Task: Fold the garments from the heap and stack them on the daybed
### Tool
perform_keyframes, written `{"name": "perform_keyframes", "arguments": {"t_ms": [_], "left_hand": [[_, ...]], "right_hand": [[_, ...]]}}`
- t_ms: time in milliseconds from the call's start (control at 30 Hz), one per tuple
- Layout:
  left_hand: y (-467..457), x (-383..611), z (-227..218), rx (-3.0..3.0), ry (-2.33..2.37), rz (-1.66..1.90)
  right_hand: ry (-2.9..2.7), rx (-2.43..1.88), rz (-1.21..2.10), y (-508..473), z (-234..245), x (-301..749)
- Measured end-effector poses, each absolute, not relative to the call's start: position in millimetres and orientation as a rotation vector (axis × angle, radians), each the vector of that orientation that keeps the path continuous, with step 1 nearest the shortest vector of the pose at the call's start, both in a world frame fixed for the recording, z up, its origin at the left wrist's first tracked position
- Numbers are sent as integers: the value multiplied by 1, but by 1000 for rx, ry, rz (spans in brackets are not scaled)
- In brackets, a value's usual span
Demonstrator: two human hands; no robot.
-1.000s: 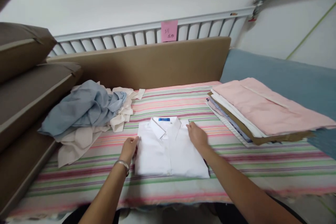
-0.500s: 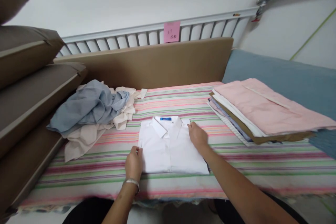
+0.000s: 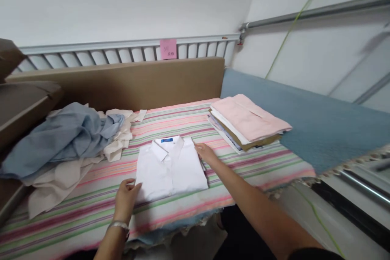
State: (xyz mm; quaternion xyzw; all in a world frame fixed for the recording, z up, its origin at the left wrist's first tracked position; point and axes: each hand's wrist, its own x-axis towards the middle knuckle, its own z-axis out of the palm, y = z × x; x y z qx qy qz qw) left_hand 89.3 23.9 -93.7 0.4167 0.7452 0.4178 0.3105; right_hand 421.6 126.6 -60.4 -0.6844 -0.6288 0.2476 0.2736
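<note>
A folded white collared shirt (image 3: pixel 173 166) with a small blue label lies on the striped cloth (image 3: pixel 258 162) covering the table. My left hand (image 3: pixel 125 198), wearing a silver bracelet, touches the shirt's lower left corner with its thumb out and fingers curled at the edge. My right hand (image 3: pixel 206 153) rests flat at the shirt's upper right edge, fingers stretched along it. Neither hand has lifted the shirt.
A heap of unfolded blue and cream clothes (image 3: pixel 63 142) lies at the left. A stack of folded shirts topped by a pink one (image 3: pixel 246 120) sits at the right. A blue mat (image 3: pixel 319 126) lies beyond it. A brown board (image 3: pixel 122 83) and white railing stand behind. Brown cushions are at far left.
My left hand slid down the shirt's left edge to its lower corner. The camera turned right, so everything shifted left in view. My right hand stayed at the upper right edge.
</note>
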Motion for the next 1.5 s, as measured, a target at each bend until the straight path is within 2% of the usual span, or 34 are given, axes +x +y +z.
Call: {"name": "perform_keyframes", "arguments": {"t_ms": [200, 467, 633, 733, 833, 1033, 1233, 1500], "left_hand": [[18, 90, -100, 1143, 1985, 1188], [3, 100, -101, 1427, 2221, 976], [2, 99, -104, 1399, 2142, 1057], [2, 95, -104, 1355, 2049, 1146], [0, 96, -105, 1312, 1952, 1199], [-9, 105, -107, 1244, 1886, 1212], [-11, 110, -93, 1256, 1927, 989], [-15, 106, -77, 1370, 1924, 772]], "right_hand": [[-1655, -1908, 595, 60, -64, 407], [-1934, -2160, 166, 50, -69, 391], [-1910, -2255, 251, 52, -76, 400], [-1895, -2154, 181, 55, -65, 403], [-1988, -1862, 88, 68, -41, 384], [-2448, -1496, 282, 128, -5, 268], [-2644, -1568, 331, 186, -29, 182], [-2585, -1556, 367, 203, -47, 178]]}}
